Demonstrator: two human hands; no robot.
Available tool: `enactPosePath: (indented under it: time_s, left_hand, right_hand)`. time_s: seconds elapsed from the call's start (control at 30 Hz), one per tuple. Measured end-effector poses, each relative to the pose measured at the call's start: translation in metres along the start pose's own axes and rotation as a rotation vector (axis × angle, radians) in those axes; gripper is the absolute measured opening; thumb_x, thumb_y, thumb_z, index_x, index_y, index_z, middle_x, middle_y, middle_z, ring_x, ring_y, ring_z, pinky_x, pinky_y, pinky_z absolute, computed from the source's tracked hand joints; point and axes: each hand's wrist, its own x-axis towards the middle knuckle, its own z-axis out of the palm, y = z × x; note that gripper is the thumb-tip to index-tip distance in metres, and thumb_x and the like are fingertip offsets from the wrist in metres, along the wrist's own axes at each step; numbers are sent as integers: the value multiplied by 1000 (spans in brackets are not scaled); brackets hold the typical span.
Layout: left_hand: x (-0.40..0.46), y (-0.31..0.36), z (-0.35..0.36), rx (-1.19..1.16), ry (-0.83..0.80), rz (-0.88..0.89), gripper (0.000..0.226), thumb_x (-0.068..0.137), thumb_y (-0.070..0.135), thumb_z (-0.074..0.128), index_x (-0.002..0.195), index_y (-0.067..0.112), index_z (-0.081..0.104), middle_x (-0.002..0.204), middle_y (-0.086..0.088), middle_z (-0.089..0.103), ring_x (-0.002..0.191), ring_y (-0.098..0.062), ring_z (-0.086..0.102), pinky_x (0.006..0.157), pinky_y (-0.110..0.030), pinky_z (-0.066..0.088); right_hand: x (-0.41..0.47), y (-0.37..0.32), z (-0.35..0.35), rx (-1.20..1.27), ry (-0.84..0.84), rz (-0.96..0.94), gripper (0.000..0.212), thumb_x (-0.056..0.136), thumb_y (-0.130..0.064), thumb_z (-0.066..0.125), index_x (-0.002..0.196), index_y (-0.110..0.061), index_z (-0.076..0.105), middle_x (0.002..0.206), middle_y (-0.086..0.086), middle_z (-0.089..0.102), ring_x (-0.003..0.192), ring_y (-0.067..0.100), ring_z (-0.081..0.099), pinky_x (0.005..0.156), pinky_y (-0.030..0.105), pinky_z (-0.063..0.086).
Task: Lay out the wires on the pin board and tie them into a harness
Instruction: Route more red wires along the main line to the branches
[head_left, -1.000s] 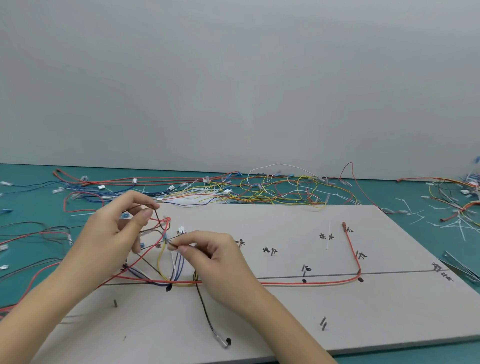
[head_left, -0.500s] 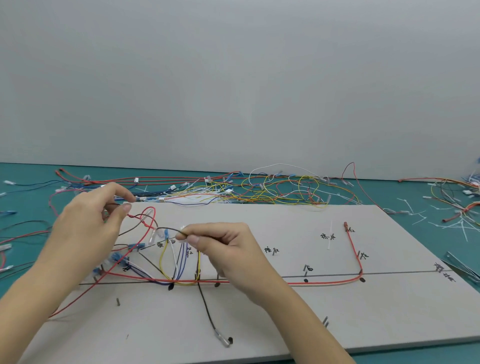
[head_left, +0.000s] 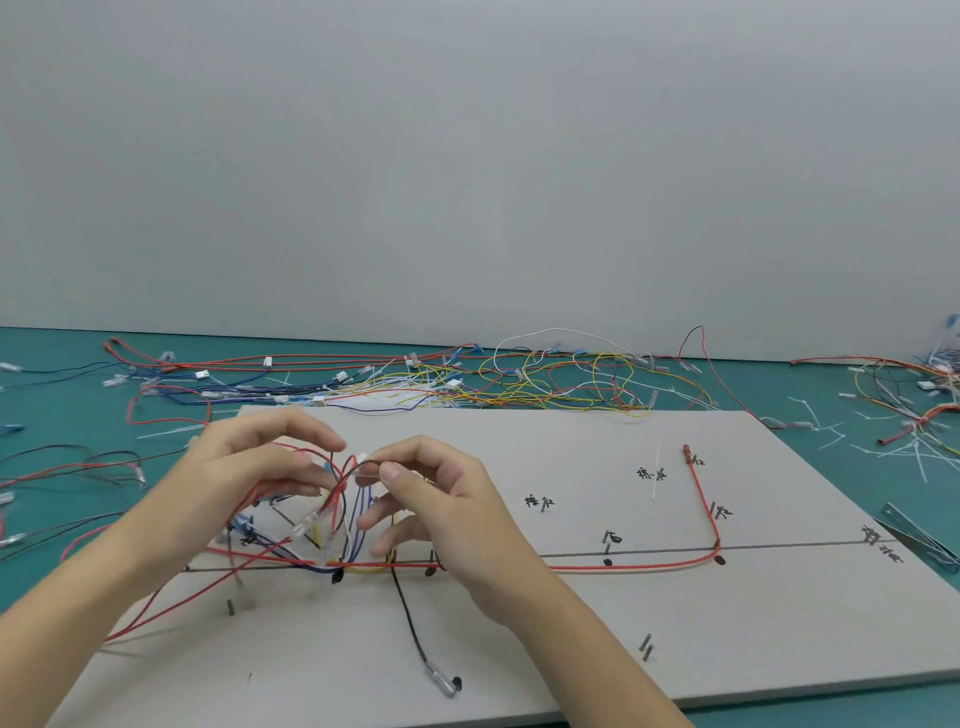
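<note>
A pale pin board (head_left: 571, 639) with black marks and short metal pins lies on the teal table. A red wire (head_left: 644, 566) runs along its drawn line and bends up to a terminal at the right. A black wire (head_left: 410, 623) drops toward the front edge. Above the board's left part, a tangle of red, blue, yellow and black wires (head_left: 337, 525) rises between my hands. My right hand (head_left: 441, 499) pinches a dark wire near its white end between thumb and forefinger. My left hand (head_left: 249, 467) is curled around red wire loops, fingertips close to my right hand.
A heap of loose coloured wires (head_left: 519, 379) lies behind the board. More wires (head_left: 67, 467) lie to the left, and wires with white cable ties (head_left: 909, 441) to the right. A clear packet (head_left: 919, 540) sits at the board's right edge.
My left hand has swung back to the right and met my right hand over the tangle. My right hand has lifted the dark wire end slightly.
</note>
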Motion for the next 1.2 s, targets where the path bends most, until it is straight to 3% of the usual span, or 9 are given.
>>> enactPosePath:
  time_s: [0.13,0.33,0.43,0.63,0.73,0.83,0.93,1.1,1.2]
  left_hand:
    - [-2,5,-3,97,-126,12,48,53,17,71,101,21,73,108,-4,69,92,-26,71,77,-29,55]
    - [-5,6,7,149,-144,7,39,63,13,74,98,30,72,102,-3,70,79,-24,70,69,-31,56]
    - [-5,7,13,181,-133,8,36,64,17,90,93,25,71,93,-14,70,84,-35,64,74,-34,55]
    - [-5,10,16,211,-43,1,30,61,30,82,89,23,72,78,-30,54,72,-26,48,70,-35,43]
    - [-6,11,21,328,-6,27,22,63,39,81,77,24,74,69,-28,53,63,-21,44,63,-30,35]
    - [-5,6,24,379,44,102,29,79,7,78,56,17,64,54,-7,52,55,-11,41,54,-22,32]
    - [-6,9,23,396,60,114,22,70,11,61,50,12,53,50,2,48,50,-5,36,48,-15,28]
    - [-8,13,19,505,86,120,22,61,17,52,45,13,37,51,0,34,53,-8,25,55,-37,23]
    - [-8,12,22,606,104,129,34,52,40,47,47,11,30,49,2,27,54,-10,23,55,-38,23]
  right_hand:
    - [-1,1,2,88,-14,18,14,101,-4,44,105,-3,58,94,3,64,66,17,64,56,26,56]
    - [1,0,2,271,-47,59,13,103,-6,39,104,-5,52,113,30,62,75,22,66,65,28,57]
    - [1,-3,-1,349,-70,65,15,102,-7,39,98,-7,53,105,25,66,78,23,67,65,29,57]
    - [1,-6,-3,372,-67,71,15,102,-9,40,96,-10,53,107,25,67,85,25,68,60,28,55]
    - [0,-5,-2,269,-38,63,16,102,-8,41,96,-10,56,89,10,68,72,15,65,51,22,46]
    - [-1,-4,-4,129,10,71,15,100,-8,45,98,-10,60,76,0,64,56,7,48,45,17,32]
    - [-2,-5,-5,-13,24,81,13,97,-15,53,93,-18,65,68,-6,60,55,4,42,46,13,29]
    - [-3,-4,-2,-189,32,-68,12,85,-24,74,94,-17,70,56,-5,34,52,9,31,51,18,26]
    - [-6,2,6,-328,15,-115,27,79,-31,79,104,-27,70,60,-12,43,53,3,38,56,16,29]
